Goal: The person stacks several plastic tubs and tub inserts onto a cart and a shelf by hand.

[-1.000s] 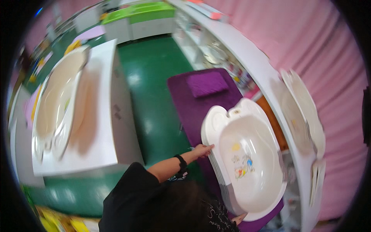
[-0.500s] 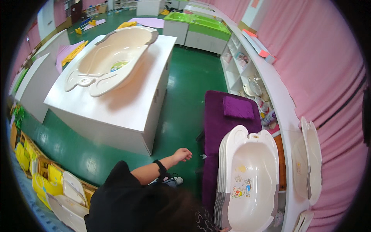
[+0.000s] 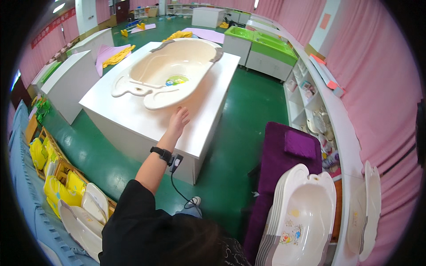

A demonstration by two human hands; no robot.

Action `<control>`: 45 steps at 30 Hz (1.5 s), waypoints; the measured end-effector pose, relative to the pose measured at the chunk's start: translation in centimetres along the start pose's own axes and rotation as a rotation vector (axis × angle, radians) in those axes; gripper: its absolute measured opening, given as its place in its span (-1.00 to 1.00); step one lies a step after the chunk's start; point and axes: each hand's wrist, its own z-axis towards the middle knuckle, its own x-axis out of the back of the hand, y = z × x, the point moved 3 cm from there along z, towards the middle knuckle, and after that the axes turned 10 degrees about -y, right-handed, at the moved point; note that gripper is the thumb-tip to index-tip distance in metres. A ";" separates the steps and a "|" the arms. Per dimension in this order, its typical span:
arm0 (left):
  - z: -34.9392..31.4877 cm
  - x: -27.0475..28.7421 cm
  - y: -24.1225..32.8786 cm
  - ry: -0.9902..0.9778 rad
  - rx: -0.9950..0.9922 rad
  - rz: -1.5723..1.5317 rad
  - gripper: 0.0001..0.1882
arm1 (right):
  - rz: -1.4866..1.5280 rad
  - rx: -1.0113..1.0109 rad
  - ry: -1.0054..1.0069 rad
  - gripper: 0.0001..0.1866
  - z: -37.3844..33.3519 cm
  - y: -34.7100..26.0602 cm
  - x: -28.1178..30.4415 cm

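My left hand is stretched out over the near edge of a white cabinet top, fingers apart and holding nothing. Just beyond the fingertips lies the rim of a cream baby bathtub with grey-brown trim; I cannot tell whether they touch it. This tub rests upright on the white cabinet, a green and yellow picture on its floor. A black strap with a small device and cable circles my left wrist. My right hand is out of view. Low on the right stands a stack of nested cream bathtubs.
The stack rests beside a purple padded bed with a purple pillow. White shelves line the right wall. More tubs and yellow cushions are at the lower left. Green floor runs between cabinet and bed.
My left hand has risen from beside the purple bed and reached forward to the tub on the cabinet. The view has shifted; my right fingertips at the stack's lower edge have left it.
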 end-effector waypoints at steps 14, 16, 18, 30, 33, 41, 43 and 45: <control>-3.4 -3.5 -0.8 -0.059 -0.019 -0.589 -0.64 | 0.212 -0.219 -0.231 -0.82 4.4 -1.1 -7.5; -5.1 -4.0 -0.2 -0.064 -0.010 -0.592 -0.51 | 0.234 -0.244 -0.290 -0.81 5.4 -1.2 -8.9; -6.9 -3.9 0.5 -0.090 -0.009 -0.579 -0.51 | 0.308 -0.262 -0.401 -0.80 7.0 -1.2 -10.3; -21.4 5.7 7.5 0.059 -0.041 -0.383 -0.61 | -0.199 0.039 -0.879 -0.89 10.5 -8.2 -33.9; -25.8 9.8 9.1 0.224 -0.092 -0.249 -0.64 | -0.223 0.053 -0.916 -0.83 10.3 -10.1 -39.2; -31.7 16.8 13.5 0.531 -0.272 -0.045 -0.63 | 0.044 0.105 -1.141 -0.48 7.2 -18.4 -48.3; -31.1 16.9 14.1 0.508 -0.315 -0.028 -0.61 | 0.192 0.100 -1.012 -0.40 6.9 -20.7 -49.7; -29.8 15.3 13.9 0.724 -0.343 -0.072 -0.53 | 0.217 0.090 -1.034 -0.37 7.7 -22.4 -51.5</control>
